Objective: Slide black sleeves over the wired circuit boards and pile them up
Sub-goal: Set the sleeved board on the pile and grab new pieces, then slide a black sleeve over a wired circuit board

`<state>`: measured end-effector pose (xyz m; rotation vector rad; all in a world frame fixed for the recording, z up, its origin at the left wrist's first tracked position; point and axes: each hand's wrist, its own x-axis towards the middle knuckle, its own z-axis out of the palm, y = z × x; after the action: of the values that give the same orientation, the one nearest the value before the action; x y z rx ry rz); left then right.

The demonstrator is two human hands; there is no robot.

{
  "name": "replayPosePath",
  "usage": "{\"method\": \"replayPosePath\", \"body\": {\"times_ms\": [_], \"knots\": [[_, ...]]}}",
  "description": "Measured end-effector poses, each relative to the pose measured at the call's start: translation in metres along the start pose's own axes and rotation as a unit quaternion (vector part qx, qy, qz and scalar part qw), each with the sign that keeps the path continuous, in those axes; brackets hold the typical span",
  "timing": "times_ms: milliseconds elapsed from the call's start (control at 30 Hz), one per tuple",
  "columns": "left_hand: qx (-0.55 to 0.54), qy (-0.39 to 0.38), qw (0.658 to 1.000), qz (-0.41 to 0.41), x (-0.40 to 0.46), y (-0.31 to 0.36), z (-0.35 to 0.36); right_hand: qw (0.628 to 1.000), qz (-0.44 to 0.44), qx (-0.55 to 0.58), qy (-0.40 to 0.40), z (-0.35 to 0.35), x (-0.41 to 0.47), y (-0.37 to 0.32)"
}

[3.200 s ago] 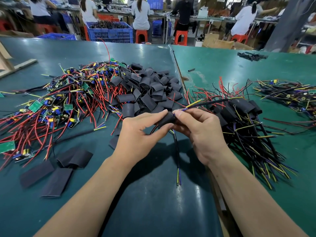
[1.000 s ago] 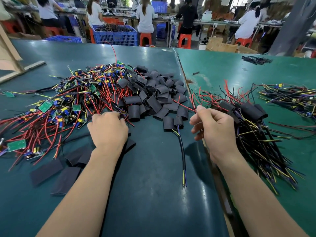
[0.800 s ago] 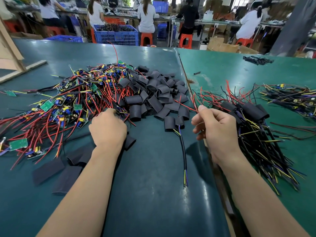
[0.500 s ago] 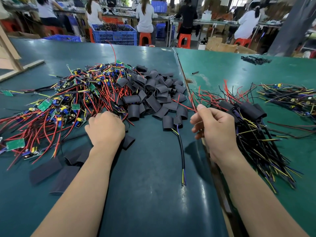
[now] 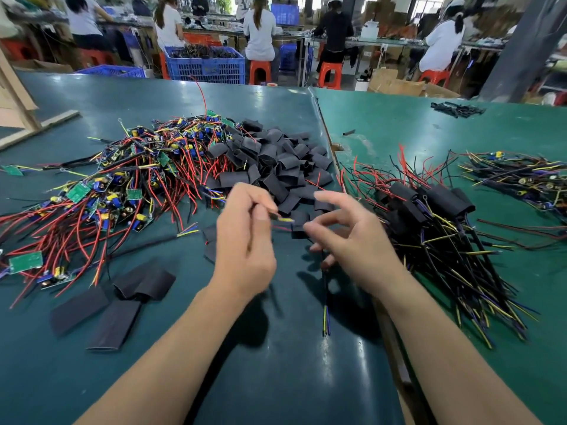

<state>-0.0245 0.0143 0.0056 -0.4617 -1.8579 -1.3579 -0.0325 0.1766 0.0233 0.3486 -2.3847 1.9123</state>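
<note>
Right, your left hand [image 5: 245, 240] pinches a thin yellow-tipped wire [image 5: 283, 218] above the worktop [image 5: 276, 378], right hand [image 5: 352, 240] spread and empty beside the black sleeves [image 5: 276, 167]; sleeves look light and floppy, so grip one by its open end.

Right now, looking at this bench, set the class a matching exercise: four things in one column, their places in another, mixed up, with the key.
Things:
1. bare boards
2. loose sleeves
3. sleeved boards
4. flat sleeves

Places:
A. right of the table seam
B. near left, close to the left forearm
C. centre, beyond both hands
D. far left, tangled in red wires

Pairs: 1-D, 2-C, 3-A, 4-B
</note>
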Motion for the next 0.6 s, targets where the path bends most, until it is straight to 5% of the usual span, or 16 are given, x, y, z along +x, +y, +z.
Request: {"method": "replayPosePath", "body": {"times_ms": [167, 333, 433, 600], "knots": [[-0.061, -0.138, 0.988, 0.037, -0.011, 0.013, 0.015, 0.992, -0.060, -0.070, -0.087, 0.005, -0.002, 0.001], [-0.017, -0.103, 0.993, 0.052, -0.005, 0.010, 0.010, 0.988, -0.045, 0.145, 0.013, 0.004, 0.003, -0.004], [0.009, -0.063, 0.998, -0.001, -0.004, 0.002, 0.005, 0.947, -0.012, 0.317, 0.037, -0.005, 0.005, -0.010], [0.007, -0.120, 0.972, -0.202, -0.009, -0.001, 0.016, 0.932, 0.022, 0.361, -0.017, -0.015, 0.001, -0.016]]}}
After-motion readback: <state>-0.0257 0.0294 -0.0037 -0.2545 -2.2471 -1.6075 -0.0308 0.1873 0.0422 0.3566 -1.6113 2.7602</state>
